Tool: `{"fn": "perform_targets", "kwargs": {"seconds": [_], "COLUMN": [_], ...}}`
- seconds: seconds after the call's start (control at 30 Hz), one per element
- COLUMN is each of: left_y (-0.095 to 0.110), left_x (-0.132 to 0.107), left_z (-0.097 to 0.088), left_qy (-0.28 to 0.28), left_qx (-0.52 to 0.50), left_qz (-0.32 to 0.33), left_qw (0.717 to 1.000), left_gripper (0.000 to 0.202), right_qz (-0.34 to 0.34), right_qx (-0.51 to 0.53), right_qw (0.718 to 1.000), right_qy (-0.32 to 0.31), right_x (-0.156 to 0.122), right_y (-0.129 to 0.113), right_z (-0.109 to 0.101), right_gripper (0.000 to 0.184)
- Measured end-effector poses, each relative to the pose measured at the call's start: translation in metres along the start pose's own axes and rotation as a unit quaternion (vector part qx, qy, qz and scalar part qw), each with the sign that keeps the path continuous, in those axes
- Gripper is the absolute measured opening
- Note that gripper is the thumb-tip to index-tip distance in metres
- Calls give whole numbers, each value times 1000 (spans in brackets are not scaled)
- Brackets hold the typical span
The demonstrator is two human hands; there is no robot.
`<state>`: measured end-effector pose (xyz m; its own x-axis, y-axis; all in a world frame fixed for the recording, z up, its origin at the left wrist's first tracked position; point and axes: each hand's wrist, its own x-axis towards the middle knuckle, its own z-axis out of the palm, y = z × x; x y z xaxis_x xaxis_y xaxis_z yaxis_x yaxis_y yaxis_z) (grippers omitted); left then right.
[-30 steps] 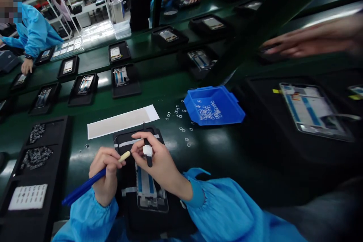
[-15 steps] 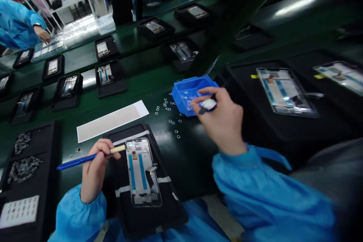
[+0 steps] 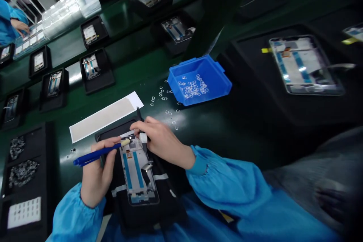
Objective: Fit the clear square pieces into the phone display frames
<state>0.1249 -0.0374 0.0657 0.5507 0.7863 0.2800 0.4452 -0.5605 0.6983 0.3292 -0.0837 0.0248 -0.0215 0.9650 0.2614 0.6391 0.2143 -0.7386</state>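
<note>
A phone frame (image 3: 138,170) lies in a black holder (image 3: 159,211) right in front of me. My left hand (image 3: 96,174) grips a blue stick (image 3: 93,155) whose pale tip rests on the frame's top edge. My right hand (image 3: 159,140) is closed on black tweezers (image 3: 141,125) with a white wrap, their point down at that same top edge. A blue bin (image 3: 208,83) of small white rings sits beyond, with several rings (image 3: 167,107) scattered on the green table.
A white paper strip (image 3: 104,115) lies left of the holder. A black parts tray (image 3: 24,181) stands at the far left. A large black fixture with another phone frame (image 3: 304,66) is at right. More holders with frames line the belt (image 3: 93,68); another person's hand (image 3: 19,26) works at far left.
My right hand came back from the blue bin with the tweezers to the top of the phone frame. The blue stick's tip has moved onto the frame's top edge.
</note>
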Motion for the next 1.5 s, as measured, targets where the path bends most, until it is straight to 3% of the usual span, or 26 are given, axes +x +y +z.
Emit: {"fn": "perform_targets", "kwargs": {"seconds": [0.17, 0.33, 0.8, 1.5], "left_y": [6, 8, 13, 15], "left_x": [4, 6, 15, 12], "left_z": [-4, -4, 2, 4], "left_qy": [-24, -26, -51, -106], "left_qx": [65, 100, 158, 183], "left_qz": [10, 7, 72, 111], "left_qw": [998, 995, 984, 971], "left_gripper": [12, 14, 12, 17], "right_qz": [-12, -12, -2, -15], "right_qx": [79, 161, 171, 169], "right_qw": [997, 986, 984, 984], "right_qy": [4, 42, 45, 59], "right_x": [-1, -7, -8, -8], "right_y": [3, 7, 10, 12], "right_z": [10, 12, 16, 18], "right_gripper": [42, 33, 32, 27]}}
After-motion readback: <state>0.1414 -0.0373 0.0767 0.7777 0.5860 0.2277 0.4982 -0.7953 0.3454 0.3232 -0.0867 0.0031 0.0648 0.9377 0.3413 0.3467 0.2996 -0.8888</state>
